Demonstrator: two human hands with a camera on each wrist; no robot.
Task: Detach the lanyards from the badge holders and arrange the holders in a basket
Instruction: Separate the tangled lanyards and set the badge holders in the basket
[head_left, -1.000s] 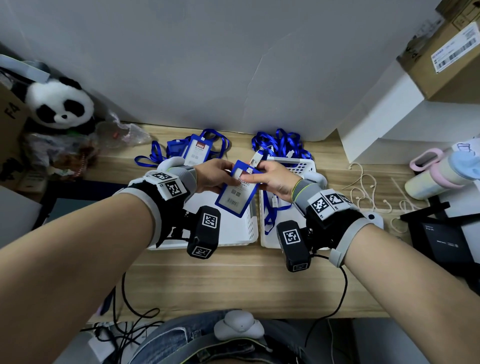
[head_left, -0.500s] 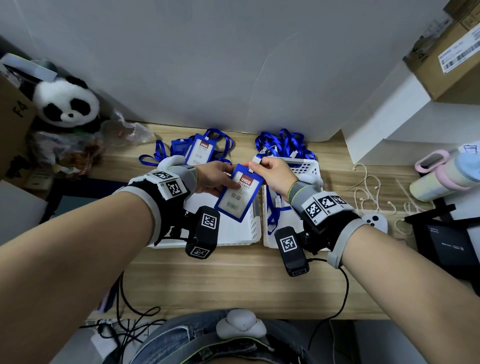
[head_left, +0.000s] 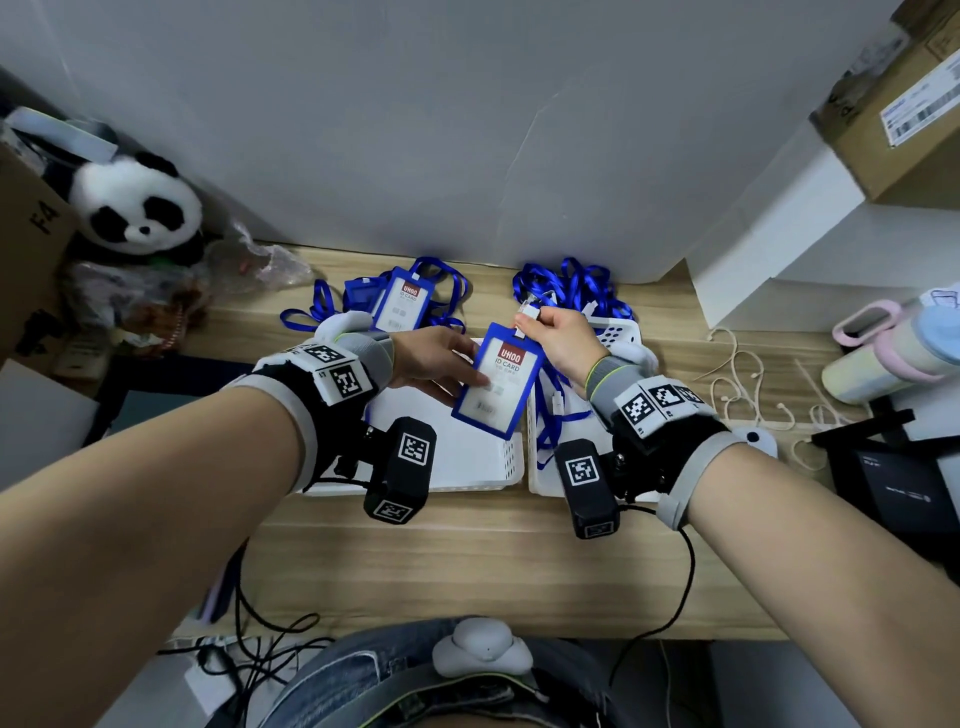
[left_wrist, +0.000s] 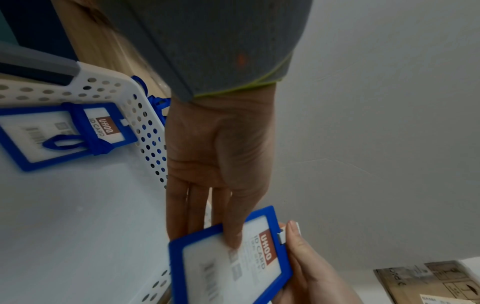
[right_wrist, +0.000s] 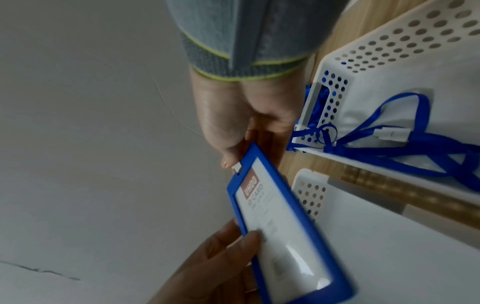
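A blue badge holder (head_left: 496, 382) is held up in the air over the gap between two white baskets (head_left: 511, 457) on the tabletop. It is pinched by the left hand (head_left: 434, 364), thumb on the front and fingers behind. Its white clip (head_left: 527, 310) at the top is pinched by the right hand (head_left: 558, 340). One more holder (left_wrist: 62, 133) lying inside the left basket is shown only by the left wrist view. A loose blue lanyard (right_wrist: 405, 144) in the right basket is shown best by the right wrist view. A third holder (head_left: 402, 306) is seen at the back edge of the tabletop.
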